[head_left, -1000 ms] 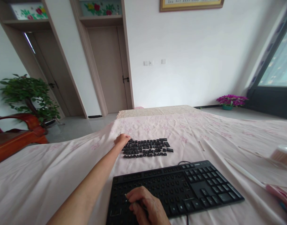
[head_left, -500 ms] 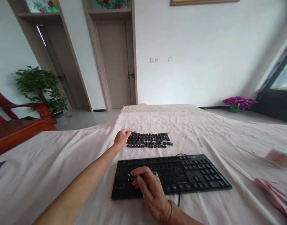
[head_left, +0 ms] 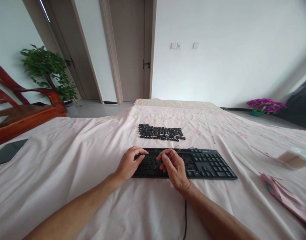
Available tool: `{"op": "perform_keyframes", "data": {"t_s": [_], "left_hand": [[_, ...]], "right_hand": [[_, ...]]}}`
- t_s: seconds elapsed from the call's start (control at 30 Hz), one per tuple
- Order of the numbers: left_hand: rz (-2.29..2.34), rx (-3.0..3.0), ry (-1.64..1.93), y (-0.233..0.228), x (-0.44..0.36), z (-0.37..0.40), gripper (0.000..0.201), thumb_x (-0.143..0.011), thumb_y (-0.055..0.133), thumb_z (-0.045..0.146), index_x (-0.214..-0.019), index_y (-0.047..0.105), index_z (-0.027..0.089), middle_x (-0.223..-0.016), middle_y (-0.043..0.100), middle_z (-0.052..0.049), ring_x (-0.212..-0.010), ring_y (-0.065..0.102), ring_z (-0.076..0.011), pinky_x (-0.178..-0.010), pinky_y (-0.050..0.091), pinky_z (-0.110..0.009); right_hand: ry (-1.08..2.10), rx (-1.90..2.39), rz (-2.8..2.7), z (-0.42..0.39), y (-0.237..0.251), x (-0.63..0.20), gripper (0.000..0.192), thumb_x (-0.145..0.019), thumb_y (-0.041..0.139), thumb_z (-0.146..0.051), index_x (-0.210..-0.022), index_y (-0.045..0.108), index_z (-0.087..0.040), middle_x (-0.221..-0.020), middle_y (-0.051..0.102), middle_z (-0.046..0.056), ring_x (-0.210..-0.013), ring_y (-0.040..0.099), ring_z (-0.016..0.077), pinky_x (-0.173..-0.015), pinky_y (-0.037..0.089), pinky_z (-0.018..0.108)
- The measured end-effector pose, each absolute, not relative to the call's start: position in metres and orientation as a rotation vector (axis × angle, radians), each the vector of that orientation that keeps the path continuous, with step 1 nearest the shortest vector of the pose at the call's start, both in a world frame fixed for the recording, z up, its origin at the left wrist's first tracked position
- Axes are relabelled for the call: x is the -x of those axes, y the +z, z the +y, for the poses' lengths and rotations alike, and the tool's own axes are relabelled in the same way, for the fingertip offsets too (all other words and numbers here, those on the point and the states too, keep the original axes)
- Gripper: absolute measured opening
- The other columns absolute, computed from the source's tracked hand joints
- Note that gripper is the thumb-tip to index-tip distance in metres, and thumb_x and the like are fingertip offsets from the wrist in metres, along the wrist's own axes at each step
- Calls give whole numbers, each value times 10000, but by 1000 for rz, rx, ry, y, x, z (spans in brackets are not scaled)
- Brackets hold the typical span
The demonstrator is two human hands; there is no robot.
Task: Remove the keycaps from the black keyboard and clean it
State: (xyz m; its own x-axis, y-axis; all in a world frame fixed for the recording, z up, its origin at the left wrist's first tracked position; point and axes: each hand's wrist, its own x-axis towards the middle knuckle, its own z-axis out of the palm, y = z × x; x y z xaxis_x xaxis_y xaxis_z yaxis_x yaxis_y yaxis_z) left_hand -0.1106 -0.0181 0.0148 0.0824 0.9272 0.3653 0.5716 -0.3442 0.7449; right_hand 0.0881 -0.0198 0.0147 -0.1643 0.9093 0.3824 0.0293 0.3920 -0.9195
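Note:
A black keyboard (head_left: pixel 203 166) lies on the cloth, its left part stripped of most keycaps and its right part still capped. My right hand (head_left: pixel 175 168) is over its middle, fingers closed on a thin wire keycap puller (head_left: pixel 178 148); one wire end sticks out behind the fingers, the other points down at the bare key area. At the keyboard's left end is my left hand (head_left: pixel 129 162), fingers bent, thumb and forefinger slightly apart with nothing visible between them. Beyond the keyboard, loose black keycaps (head_left: pixel 160 131) sit in several rows.
A pink-patterned cloth (head_left: pixel 92 156) covers the table. To the right are a clear tub of cotton swabs (head_left: pixel 296 157), a pink cloth item (head_left: pixel 283 193) and a loose stick (head_left: pixel 214 139). A dark flat device (head_left: pixel 9 152) lies far left. The keyboard cable (head_left: pixel 185 216) runs toward me.
My left hand has come back from the keycap rows to the keyboard's left end. My right hand stays over the keyboard with the puller. The view has tilted down.

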Motion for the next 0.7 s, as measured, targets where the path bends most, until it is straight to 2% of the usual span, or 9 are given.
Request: {"op": "perform_keyframes", "data": {"t_s": [0.3,0.47,0.7], "left_hand": [[1435,-2208,1088,9,99,-44,177,-858,585,211,-996,675,275,-1036,661,-21,-1026,572,-200,-934,445,-352],[1424,-2303,1012,12,89,-50,229,-825,641,217,-1044,663,280,-1060,658,-31,-1032,565,-225,-933,432,-385],[1419,-2393,864,15,70,-51,344,-752,722,242,-1080,640,307,-1064,644,-10,-1032,548,-232,-917,408,-388]], "right_hand": [[908,895,-1686,-24,18,-99,257,-917,518,-390,-790,570,-174,-585,562,-16,-464,521,93,-438,414,201],[925,896,-1682,-26,22,-109,256,-910,521,-393,-782,564,-177,-634,595,1,-473,530,97,-438,420,208],[849,920,-1796,-31,19,-120,245,-918,495,-378,-796,575,-181,-591,577,-7,-484,538,113,-466,434,223]]}}
